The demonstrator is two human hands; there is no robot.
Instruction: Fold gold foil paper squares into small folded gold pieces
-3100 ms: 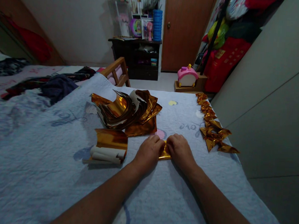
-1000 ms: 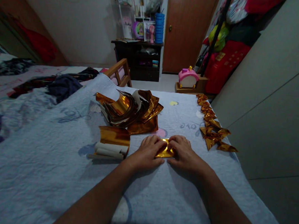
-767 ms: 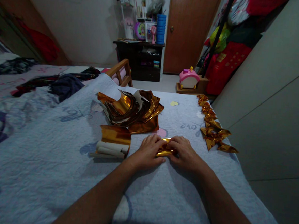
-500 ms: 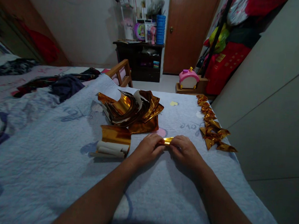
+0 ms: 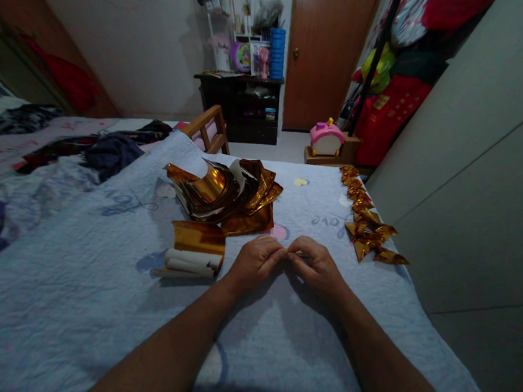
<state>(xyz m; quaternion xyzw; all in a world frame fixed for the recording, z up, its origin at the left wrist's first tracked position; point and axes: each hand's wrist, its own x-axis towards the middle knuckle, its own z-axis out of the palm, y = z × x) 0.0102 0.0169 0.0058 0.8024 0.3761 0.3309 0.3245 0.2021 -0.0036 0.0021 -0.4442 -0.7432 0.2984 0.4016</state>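
My left hand (image 5: 259, 258) and my right hand (image 5: 313, 262) meet at the fingertips over the blue bed cover (image 5: 272, 352). Both are closed, pinching a piece of gold foil paper that is now almost wholly hidden by the fingers. To the left of my left hand lie rolled foil sheets (image 5: 194, 263), their pale backs outward, on a curled gold sheet (image 5: 198, 234). Beyond them a fanned stack of gold foil paper (image 5: 208, 186) rests on the cover. Several folded gold foil pieces (image 5: 362, 218) form a row at the right edge.
A tall pale cabinet (image 5: 481, 193) stands along the right side. Past the bed's far edge are a wooden chair (image 5: 212, 127), a dark shelf unit (image 5: 241, 108) and a pink toy (image 5: 327, 138). Dark clothes (image 5: 112, 153) lie at the left.
My hands have come together, and the strip of gold foil paper that showed between them is now covered by my fingers. The view has shifted slightly.
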